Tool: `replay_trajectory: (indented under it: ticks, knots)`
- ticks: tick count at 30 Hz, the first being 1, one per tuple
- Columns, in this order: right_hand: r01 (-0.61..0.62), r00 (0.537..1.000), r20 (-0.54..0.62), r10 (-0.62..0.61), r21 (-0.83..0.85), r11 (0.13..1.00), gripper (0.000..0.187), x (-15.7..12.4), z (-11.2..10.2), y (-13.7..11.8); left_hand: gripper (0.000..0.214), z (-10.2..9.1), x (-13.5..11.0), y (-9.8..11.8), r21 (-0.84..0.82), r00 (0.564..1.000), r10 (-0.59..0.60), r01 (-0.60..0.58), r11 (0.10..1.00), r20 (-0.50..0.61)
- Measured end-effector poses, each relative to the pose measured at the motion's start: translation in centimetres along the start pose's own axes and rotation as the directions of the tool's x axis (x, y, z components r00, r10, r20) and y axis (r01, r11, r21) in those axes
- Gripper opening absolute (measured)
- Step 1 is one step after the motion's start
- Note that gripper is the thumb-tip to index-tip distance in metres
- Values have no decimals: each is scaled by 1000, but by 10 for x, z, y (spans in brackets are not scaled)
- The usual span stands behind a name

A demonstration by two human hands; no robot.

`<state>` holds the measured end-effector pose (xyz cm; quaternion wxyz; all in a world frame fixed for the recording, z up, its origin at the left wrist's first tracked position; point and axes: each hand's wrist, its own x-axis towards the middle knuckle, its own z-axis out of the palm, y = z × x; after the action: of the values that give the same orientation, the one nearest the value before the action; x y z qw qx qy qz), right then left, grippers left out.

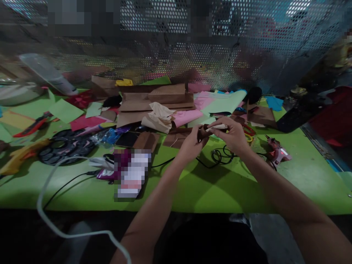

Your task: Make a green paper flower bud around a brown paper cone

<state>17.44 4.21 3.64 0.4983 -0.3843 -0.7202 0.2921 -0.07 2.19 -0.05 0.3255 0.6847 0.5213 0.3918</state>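
Over the middle of the green table, my left hand [194, 142] is closed on a small piece of curled brown paper [204, 132]. My right hand [232, 135] pinches a pale, narrow rolled piece [218, 127], whose left end meets the brown paper; I cannot tell whether it goes inside. Fingers partly hide both pieces. Under the hands runs a coiled black cord [222, 156]. Behind them lie a crumpled cream paper [159, 117] and pink paper [187, 117].
A pink glue gun [279, 151] lies to the right. On the left are a yellow glue gun [24, 156], a black round tray [66, 146], a red cutter [33, 125] and a phone-like blurred item [133, 176]. Brown sheets [132, 101] lie before a perforated metal screen [165, 58]. A white cable [45, 183] hangs in front.
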Motion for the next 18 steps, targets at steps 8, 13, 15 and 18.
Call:
replay_trajectory:
  ticks: [8, 13, 15, 18]
  knots:
    - [54, 996, 81, -47, -84, 995, 18, -1, -1, -2, 21, 2, -2, -5, -73, 995, 87, -83, 994, 56]
    - [-1, 997, -73, 2, 14, 1000, 23, -4, 0, -4, 21, 3, -1, -5, -73, 995, 89, -86, 994, 39]
    - [28, 990, -133, -36, -57, 998, 11, -5, 1, -3, 22, 3, -1, -5, -46, 996, 79, -78, 996, 28]
    - [107, 984, -116, -133, -207, 973, 3, -7, 4, 0, 24, 4, -2, -5, -32, 998, 48, -47, 998, 29]
